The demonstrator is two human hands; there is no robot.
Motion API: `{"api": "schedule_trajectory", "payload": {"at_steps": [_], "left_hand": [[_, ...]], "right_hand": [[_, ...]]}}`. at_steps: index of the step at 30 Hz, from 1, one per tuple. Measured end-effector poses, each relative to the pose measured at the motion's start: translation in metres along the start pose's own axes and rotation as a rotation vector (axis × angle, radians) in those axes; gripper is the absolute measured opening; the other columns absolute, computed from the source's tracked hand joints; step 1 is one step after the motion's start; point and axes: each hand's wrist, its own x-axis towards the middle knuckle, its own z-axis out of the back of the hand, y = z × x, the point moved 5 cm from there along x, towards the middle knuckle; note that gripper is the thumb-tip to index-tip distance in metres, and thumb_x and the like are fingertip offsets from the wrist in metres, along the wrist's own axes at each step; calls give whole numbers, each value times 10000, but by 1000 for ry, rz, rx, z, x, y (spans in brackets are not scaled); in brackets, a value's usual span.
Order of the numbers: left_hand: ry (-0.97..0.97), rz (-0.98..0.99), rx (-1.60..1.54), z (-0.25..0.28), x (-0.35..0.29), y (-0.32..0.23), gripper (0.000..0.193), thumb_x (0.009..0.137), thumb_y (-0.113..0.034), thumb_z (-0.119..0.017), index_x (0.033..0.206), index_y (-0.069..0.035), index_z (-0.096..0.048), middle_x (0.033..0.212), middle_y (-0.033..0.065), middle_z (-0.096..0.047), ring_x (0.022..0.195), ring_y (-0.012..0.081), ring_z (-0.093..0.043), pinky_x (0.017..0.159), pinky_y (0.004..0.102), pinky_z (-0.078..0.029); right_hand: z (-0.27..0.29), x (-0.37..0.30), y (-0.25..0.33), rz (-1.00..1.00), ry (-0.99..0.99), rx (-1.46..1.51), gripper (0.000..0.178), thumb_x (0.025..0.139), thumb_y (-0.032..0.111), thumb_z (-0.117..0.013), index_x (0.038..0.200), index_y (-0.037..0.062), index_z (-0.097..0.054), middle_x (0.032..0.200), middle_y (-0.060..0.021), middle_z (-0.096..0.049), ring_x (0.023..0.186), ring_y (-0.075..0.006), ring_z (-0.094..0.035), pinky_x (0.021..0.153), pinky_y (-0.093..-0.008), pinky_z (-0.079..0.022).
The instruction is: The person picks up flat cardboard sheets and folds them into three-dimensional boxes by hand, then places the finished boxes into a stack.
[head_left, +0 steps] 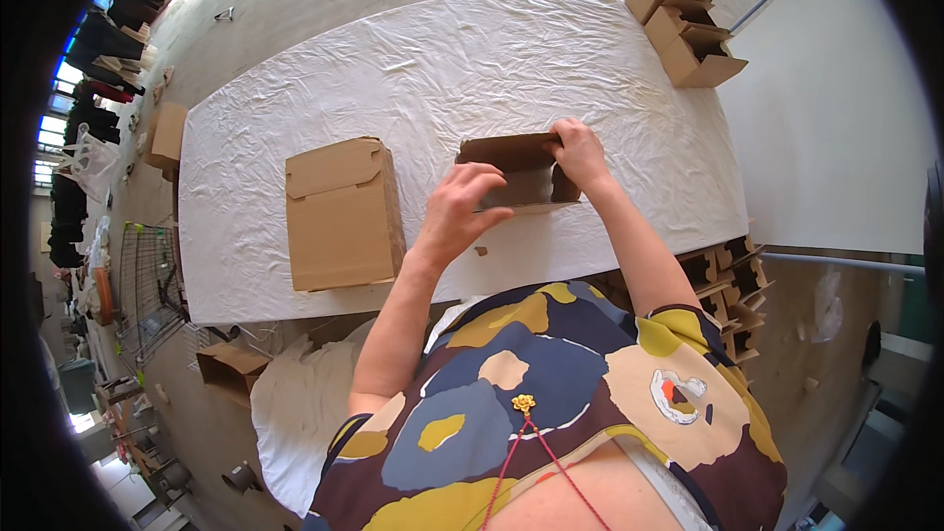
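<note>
Box [526, 165] runs left-to-right — right hand [582, 153] pinching its far-right corner, left hand [456, 205] spread at its left end.

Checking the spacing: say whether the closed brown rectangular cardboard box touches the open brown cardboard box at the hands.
Apart. The head view shows wrinkled white cloth between the closed box and the open box, beyond the left hand.

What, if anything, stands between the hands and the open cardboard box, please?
Nothing visible: the right hand grips the open box at its far right corner, and the left hand is over its left end. The closed box sits apart.
</note>
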Motion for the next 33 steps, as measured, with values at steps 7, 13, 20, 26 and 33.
{"api": "schedule_trajectory", "payload": {"at_steps": [7, 13, 20, 26, 33], "left_hand": [[409, 53, 488, -27, -6, 18, 155, 913, -217, -631, 994, -85, -644, 966, 107, -694, 961, 309, -656, 1007, 440, -443], [453, 83, 428, -38, 9, 4, 90, 880, -70, -523, 938, -73, -592, 859, 159, -683, 883, 370, -662, 844, 476, -495], [617, 311, 301, -56, 17, 42, 157, 893, -124, -526, 1010, -67, -615, 930, 193, -691, 914, 418, -646, 755, 498, -521], [574, 352, 471, -63, 29, 47, 208, 922, -167, -550, 1113, -117, -615, 1071, 146, -683, 1018, 355, -657, 822, 493, -534], [149, 169, 441, -75, 18, 35, 237, 839, -34, -600, 1066, -101, -577, 1098, 110, -615, 1017, 350, -613, 824, 483, -533]], "right_hand": [[-2, -4, 0, 36, -1, -12, 173, 840, 172, -728, 975, 72, -687, 1026, -134, -652, 976, -376, -649, 828, -481, -530], [0, -3, 2, 40, 4, -34, 166, 845, 168, -722, 960, 60, -670, 1031, -146, -647, 977, -382, -648, 824, -487, -529], [-5, -7, 10, 83, 40, -8, 142, 850, 160, -702, 944, 65, -655, 1033, -134, -649, 986, -376, -648, 830, -488, -529], [-13, -7, 21, 132, 41, 25, 103, 854, 138, -680, 939, 85, -654, 1023, -120, -653, 990, -368, -651, 828, -490, -532], [-13, -6, 19, 99, 24, 35, 92, 859, 137, -666, 937, 90, -662, 1007, -122, -658, 958, -377, -656, 812, -496, -533]]}}
